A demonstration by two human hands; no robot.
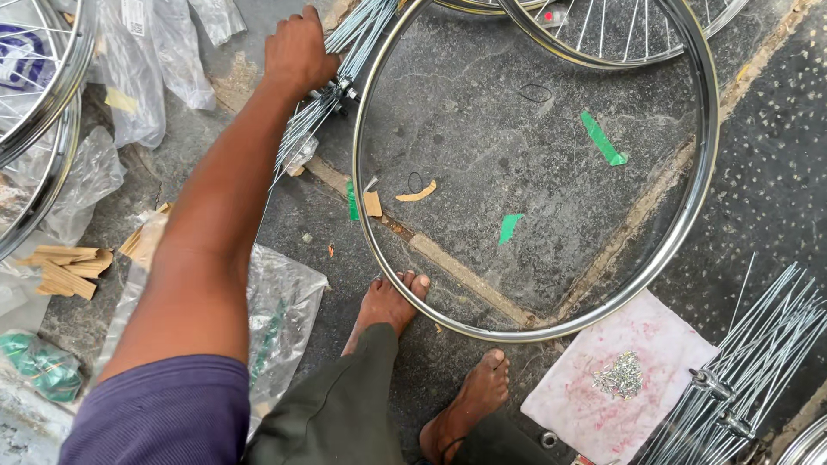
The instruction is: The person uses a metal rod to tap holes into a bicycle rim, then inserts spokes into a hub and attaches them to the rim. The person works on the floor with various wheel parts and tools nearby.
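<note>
While the person stands barefoot on the grey stone floor, the left hand [297,52] reaches to the upper left of the frame and closes around a bundle of spokes [323,108] fanning from a small hub, fingers wrapped over the top of it just outside the shiny rim [708,164] lying flat across the upper middle. The right hand is nowhere in the picture, so I cannot tell what it is doing. From where I stand, the risk is plain enough: the spokes splay loosely below the fist, and if the bundle is lifted by that one end they could swing and snag on the rim's edge, or rake against the plastic bags [146,60] crumpled beside them. The left foot [392,301] rests right against the rim's lower curve, toes touching or nearly under it, so any drag on the rim could pinch them. At the lower right, a pink cloth [586,405] holds a small heap of nipples [620,375], close to the other foot [478,396]; one careless step could scatter them across the floor. More loose spokes [758,362] lie at the right edge, sharp ends toward the cloth, a likely thing to tread on.
</note>
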